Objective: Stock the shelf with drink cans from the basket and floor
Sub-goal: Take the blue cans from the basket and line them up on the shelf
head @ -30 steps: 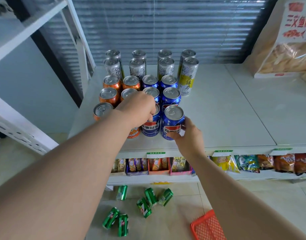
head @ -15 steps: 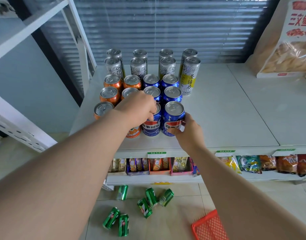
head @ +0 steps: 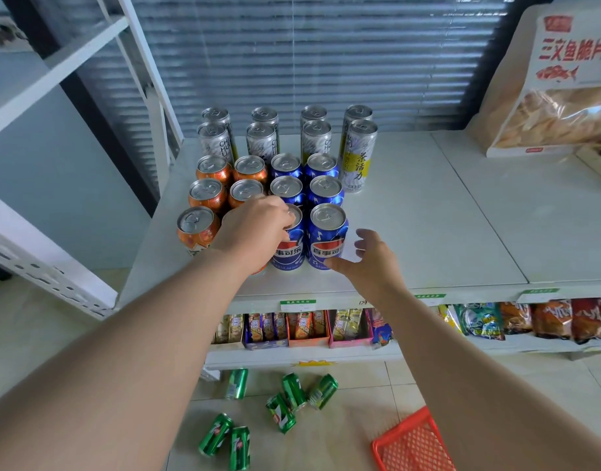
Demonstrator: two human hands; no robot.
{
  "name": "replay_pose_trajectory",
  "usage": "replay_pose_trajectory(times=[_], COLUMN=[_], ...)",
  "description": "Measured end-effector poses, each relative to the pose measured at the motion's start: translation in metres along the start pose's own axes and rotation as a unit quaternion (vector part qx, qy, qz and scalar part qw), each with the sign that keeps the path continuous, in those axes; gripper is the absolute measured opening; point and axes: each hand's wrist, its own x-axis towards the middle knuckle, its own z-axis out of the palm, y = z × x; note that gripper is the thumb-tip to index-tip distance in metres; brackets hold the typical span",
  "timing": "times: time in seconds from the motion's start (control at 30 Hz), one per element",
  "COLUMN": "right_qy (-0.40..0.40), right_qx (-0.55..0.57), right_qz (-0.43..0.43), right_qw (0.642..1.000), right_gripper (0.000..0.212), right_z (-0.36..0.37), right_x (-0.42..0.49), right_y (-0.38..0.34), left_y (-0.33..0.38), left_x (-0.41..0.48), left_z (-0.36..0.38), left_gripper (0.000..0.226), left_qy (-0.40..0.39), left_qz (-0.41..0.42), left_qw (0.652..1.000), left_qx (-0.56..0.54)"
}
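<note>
Blue cans fill the front of the block, and the right-hand blue can [head: 327, 236] stands upright on the shelf [head: 428, 232], long axis vertical, pull-tab lid up, label facing the shopper. The right hand [head: 367, 258] sits just beside it, fingers spread, its grip wide and empty, only the thumb tip near the can's base. That reads as a can set square with its column and let go.

The left hand [head: 255, 232] is draped over the next blue can [head: 290, 243], fingers curled across its lid. Its grip looks narrow and seems to rest on that can, though the knuckles hide the contact, so I can't say whether it clamps or merely steadies. It also covers an orange can in front, so which can it works is uncertain. The front orange can [head: 195, 229] stands upright to the left, tall silver cans [head: 360, 154] at the back: short in front, tall behind, so every label shows.

Down on the floor [head: 360, 385], the green cans [head: 285, 402] lie on their sides, axes pointing every which way, beside the red basket [head: 411, 447]. Plenty left to stock, I'd judge.
</note>
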Motion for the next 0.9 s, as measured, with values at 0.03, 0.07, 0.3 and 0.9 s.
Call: replay_pose_trajectory(times=[0.03,0.07,0.3,0.9], right_qy=[0.002,0.005,0.030,-0.073], right_qx=[0.000,0.003,0.031,0.166], right_qz=[0.001,0.002,-0.004,0.090], right_qw=[1.000,1.000,0.999,0.979], right_gripper=[0.082,0.080,0.038,0.035], right_z=[-0.003,-0.006,-0.018,0.095], right_x=[-0.003,-0.007,-0.044,-0.133], right_y=[0.001,0.002,0.009,0.071], left_y=[0.003,0.007,0.039,0.036], left_x=[-0.004,-0.008,-0.048,-0.217], left_z=[0.000,0.000,0.002,0.120], left_gripper=[0.029,0.032,0.038,0.035], left_qy=[0.011,0.021,0.149,0.055], left_qz=[-0.012,-0.021,-0.096,-0.341], left_qw=[1.000,0.999,0.978,0.881], left_qx=[-0.018,-0.033,-0.107,-0.323])
